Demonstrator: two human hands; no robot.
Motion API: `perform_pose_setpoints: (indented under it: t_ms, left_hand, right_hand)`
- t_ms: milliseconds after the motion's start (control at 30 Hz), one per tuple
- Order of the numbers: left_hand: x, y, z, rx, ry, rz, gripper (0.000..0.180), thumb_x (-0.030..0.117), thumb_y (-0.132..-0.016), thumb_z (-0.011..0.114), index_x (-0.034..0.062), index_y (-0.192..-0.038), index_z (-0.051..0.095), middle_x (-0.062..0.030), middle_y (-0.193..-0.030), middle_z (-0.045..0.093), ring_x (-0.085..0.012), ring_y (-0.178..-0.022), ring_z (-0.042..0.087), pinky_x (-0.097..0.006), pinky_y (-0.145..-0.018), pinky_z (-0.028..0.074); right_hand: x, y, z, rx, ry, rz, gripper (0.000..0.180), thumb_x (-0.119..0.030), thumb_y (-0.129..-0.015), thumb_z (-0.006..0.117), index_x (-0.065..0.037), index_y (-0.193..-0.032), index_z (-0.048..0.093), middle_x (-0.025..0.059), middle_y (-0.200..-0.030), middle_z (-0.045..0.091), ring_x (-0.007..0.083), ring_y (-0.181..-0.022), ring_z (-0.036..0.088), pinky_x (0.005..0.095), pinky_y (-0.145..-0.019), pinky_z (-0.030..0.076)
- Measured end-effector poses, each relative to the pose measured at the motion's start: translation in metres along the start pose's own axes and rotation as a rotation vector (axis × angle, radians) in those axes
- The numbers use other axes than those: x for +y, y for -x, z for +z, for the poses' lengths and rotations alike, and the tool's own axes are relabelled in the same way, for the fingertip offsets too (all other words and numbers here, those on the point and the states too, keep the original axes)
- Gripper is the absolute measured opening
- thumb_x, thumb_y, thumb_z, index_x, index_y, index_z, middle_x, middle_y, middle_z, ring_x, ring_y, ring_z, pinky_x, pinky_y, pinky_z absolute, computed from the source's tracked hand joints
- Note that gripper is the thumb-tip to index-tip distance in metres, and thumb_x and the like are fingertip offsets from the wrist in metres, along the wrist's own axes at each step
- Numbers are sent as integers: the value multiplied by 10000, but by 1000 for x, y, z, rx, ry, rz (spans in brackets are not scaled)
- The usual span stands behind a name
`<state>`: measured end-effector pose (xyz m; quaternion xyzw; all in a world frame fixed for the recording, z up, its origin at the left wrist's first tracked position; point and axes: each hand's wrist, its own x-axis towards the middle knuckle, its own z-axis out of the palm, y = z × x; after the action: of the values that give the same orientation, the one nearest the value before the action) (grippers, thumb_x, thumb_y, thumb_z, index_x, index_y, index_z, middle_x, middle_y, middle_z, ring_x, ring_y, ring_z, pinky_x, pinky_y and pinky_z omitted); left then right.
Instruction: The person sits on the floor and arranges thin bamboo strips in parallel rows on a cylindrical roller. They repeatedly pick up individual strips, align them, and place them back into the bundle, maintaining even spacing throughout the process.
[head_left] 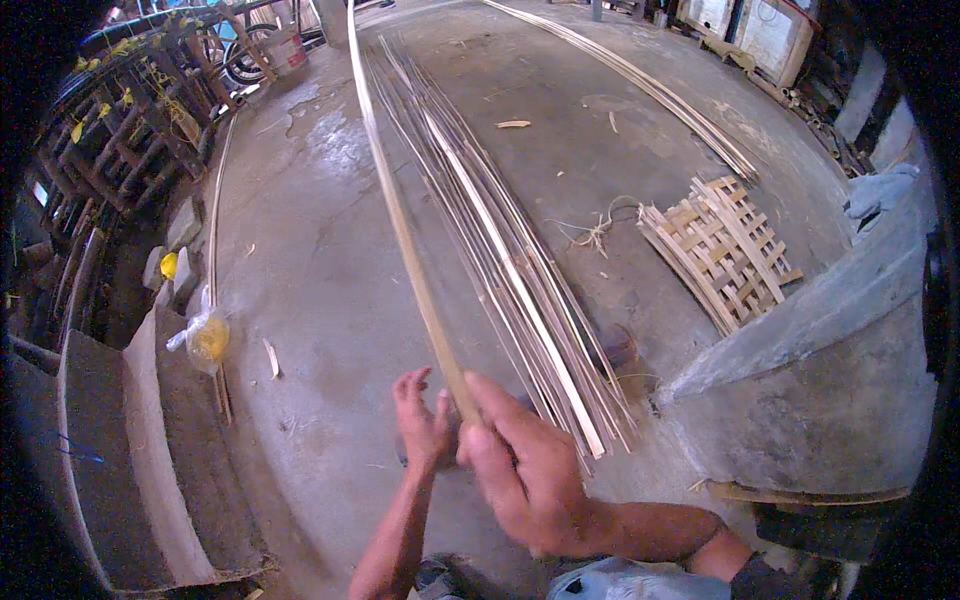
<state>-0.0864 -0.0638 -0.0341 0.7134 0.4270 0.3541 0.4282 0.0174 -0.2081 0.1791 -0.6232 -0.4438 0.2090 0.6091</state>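
A long, pale bamboo strip [405, 235] slants from my body up past the far edge of the view. Close to its near end, my right hand [530, 470] is closed around it, thumb along the strip. Just left of the strip is my left hand [422, 425], its fingers spread and curved, with nothing seen in them. Beneath and to the right, a loose bundle of thin split bamboo strips [500, 270] lies lengthwise on the concrete floor; one broader, whiter strip rests on top.
At right lie a woven bamboo panel [715, 245] and more long strips [640, 75] beyond it. A curved grey concrete block [810, 390] stands near right. Along the left are a plastic bag with yellow contents [208, 338], a grey trough-like slab [165, 430] and a wooden rack [120, 140].
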Motion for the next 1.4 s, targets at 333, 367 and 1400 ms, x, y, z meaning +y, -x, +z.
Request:
perform_pose_setpoints:
  t_ms: [333, 367, 1400]
  left_hand:
    - [30, 10, 15, -233, -384, -115, 479, 219, -882, 644, 119, -1342, 553, -158, -1210, 601, -390, -1058, 613, -458, -904, 497]
    - [23, 3, 12, -245, -339, -113, 457, 215, -890, 631, 113, -1331, 566, -166, -1203, 616, -388, -1066, 615, -455, -912, 496]
    - [6, -20, -4, -332, -158, -233, 740, 248, -790, 769, 98, -1438, 446, -160, -1093, 671, -237, -930, 692, -376, -805, 550]
  right_hand:
    - [122, 95, 19, 122, 177, 267, 388, -117, -942, 572, -20, -1317, 577, 151, -841, 608, 253, -712, 582, 358, -656, 476]
    - [121, 92, 20, 116, 183, 265, 384, -115, -939, 574, -17, -1310, 584, 153, -849, 616, 249, -724, 590, 356, -670, 481]
    - [142, 175, -35, 314, -1381, 1257, 318, -415, -982, 557, -111, -895, 584, 14, -723, 541, 144, -657, 495, 281, -589, 410]
